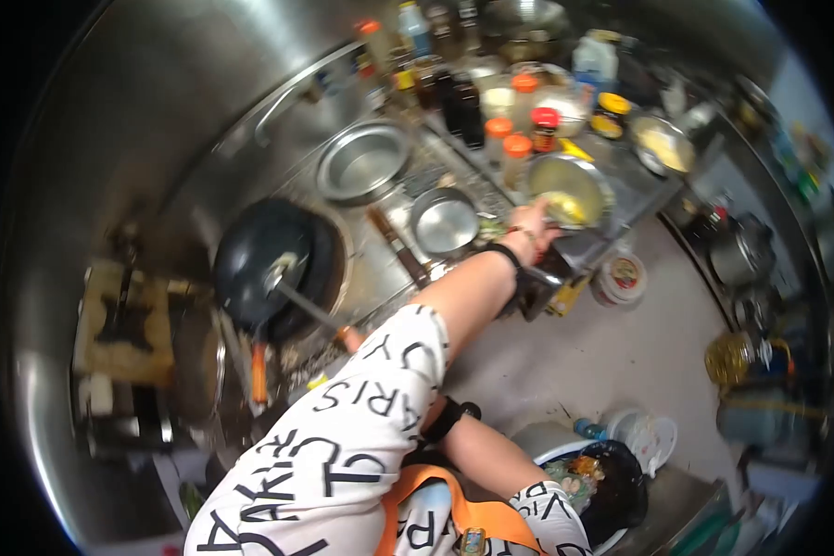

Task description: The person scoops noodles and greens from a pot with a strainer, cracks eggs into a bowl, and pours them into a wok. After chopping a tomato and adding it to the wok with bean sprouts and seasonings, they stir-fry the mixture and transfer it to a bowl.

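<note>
My left hand (532, 225) is at the near left rim of a metal bowl (595, 173) with yellow contents; its fingers are blurred, so their grip is unclear. Crossing beneath my left sleeve, my right forearm (491, 457) has a black band at the wrist, and that hand is hidden behind the sleeve. A ladle (310, 309) rests with its head in the black wok (255, 250), its orange-brown handle end close to the sleeve. Right of the wok are a small pan (446, 222) and a wide metal pot (364, 162).
Red- and orange-capped jars (545, 120) and bottles crowd the back counter. A cutting board (125, 320) lies at left. On the floor are a white tub (620, 280) and a black-lined bin (621, 491). An oil jug (729, 358) stands at right.
</note>
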### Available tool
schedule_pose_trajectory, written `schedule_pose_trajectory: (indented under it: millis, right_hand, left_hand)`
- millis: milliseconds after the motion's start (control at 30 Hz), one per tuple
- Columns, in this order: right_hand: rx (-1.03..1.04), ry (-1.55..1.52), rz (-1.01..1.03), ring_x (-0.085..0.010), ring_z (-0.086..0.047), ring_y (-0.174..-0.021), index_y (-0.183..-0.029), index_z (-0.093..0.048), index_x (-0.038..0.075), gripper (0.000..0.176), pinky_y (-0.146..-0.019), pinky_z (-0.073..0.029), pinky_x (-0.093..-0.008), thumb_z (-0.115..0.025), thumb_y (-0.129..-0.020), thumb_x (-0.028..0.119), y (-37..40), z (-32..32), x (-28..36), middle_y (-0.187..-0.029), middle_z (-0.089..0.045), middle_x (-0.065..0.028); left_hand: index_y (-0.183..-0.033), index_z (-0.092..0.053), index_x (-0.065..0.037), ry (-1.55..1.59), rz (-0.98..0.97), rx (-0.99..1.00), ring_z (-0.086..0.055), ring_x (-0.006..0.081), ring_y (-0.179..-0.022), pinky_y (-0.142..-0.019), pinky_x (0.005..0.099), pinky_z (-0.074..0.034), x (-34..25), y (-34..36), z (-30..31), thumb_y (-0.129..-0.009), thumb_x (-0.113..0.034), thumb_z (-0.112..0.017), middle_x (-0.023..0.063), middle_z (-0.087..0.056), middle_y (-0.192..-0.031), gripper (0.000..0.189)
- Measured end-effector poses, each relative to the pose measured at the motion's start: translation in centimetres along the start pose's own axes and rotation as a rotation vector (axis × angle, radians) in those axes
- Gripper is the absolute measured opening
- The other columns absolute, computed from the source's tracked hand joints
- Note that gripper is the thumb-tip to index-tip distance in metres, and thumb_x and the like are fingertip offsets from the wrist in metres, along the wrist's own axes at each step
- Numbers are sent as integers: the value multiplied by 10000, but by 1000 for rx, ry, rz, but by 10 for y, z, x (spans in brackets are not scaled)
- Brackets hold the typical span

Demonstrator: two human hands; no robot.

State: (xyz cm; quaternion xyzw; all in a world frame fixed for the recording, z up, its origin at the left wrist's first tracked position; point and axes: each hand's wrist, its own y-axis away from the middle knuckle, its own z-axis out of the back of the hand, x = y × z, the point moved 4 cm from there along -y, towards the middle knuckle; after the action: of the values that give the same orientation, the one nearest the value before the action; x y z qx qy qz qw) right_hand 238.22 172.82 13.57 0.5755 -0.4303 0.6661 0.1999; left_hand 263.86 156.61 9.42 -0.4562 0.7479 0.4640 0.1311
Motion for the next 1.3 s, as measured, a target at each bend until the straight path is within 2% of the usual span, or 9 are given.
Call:
schedule_pose_trajectory:
  millis: [167, 233, 367, 467, 767, 900, 1133, 1167, 1300]
  right_hand:
    - [220, 181, -208, -176, -454, -1107, -1356, -262, 21, 476, -965, -343, -326, -332, -964, 281, -34, -19, -1, -1241, -458, -112]
    - [293, 790, -206, -161, -523, -946, -1350, -266, -3, 473, -856, -401, -337, -300, -974, 282, -57, -26, 8, -1112, -536, -110]
    - [-73, 752, 447, -199, -565, -954, -1237, -430, 7, 419, -808, -450, -308, -280, -967, 291, -34, -18, 16, -1082, -549, -131]
    - [195, 953, -338, -306, -620, -703, -1062, -545, 119, 265, -612, -484, -422, -543, -814, 213, -49, -2, 53, -751, -626, -139]
    - [5, 1175, -359, -351, -620, -683, -982, -551, 68, 230, -608, -495, -446, -559, -803, 213, -19, -124, 60, -708, -622, -185]
    - [-195, 1241, -461, -370, -604, -692, -869, -546, 26, 236, -620, -475, -466, -578, -798, 248, -19, -141, 27, -703, -609, -206]
    - [-533, 347, -525, -303, -630, -643, -738, -644, 19, 248, -562, -476, -413, -579, -765, 257, -10, -208, 30, -674, -614, -200]
    - [-241, 1121, -221, -279, -621, -602, -677, -638, 46, 155, -523, -477, -391, -594, -742, 180, -21, -225, 40, -630, -601, -174]
    - [-747, 521, -285, -318, -612, -782, -652, -625, 4, 157, -670, -492, -415, -581, -707, 144, -31, -227, -15, -791, -601, -253]
  left_hand:
    - [-1255, -312, 11, 59, 76, 181, -403, 333, -1181, -923, 494, -402, -28, 98, -5, -879, -346, -531, 255, -316, -1302, 563]
    - [-1206, -372, 14, 84, 126, 401, -463, 312, -1128, -912, 453, -427, -48, 166, 15, -894, -331, -509, 235, -402, -1235, 485]
    - [-1046, -497, 8, -111, 87, 627, -577, 251, -971, -856, 381, -473, -104, 324, 85, -906, -251, -500, 175, -549, -1071, 295]
    - [-943, -527, -1, -309, 133, 641, -607, 215, -869, -796, 341, -494, -118, 409, 167, -887, -185, -532, 161, -560, -1033, 193]
    - [-782, -553, 12, -297, -13, 515, -612, 212, -793, -726, 297, -502, -85, 558, 338, -881, -119, -524, 153, -568, -956, 167]
    - [-799, -572, 23, -288, 19, 440, -614, 211, -806, -737, 309, -507, -60, 577, 380, -913, -155, -470, 138, -590, -916, 234]
    - [-1087, -523, 31, -181, -39, 160, -597, 234, -917, -853, 371, -484, -24, 537, 438, -915, -181, -468, 151, -597, -1019, 278]
    - [-1084, -518, 26, -126, -29, 170, -578, 263, -959, -866, 384, -472, -17, 527, 442, -913, -198, -482, 166, -579, -1051, 284]
    - [-1063, -525, 27, 211, 72, 307, -497, 259, -1046, -945, 413, -366, -3, 482, 432, -862, -325, -527, 158, -549, -1105, 405]
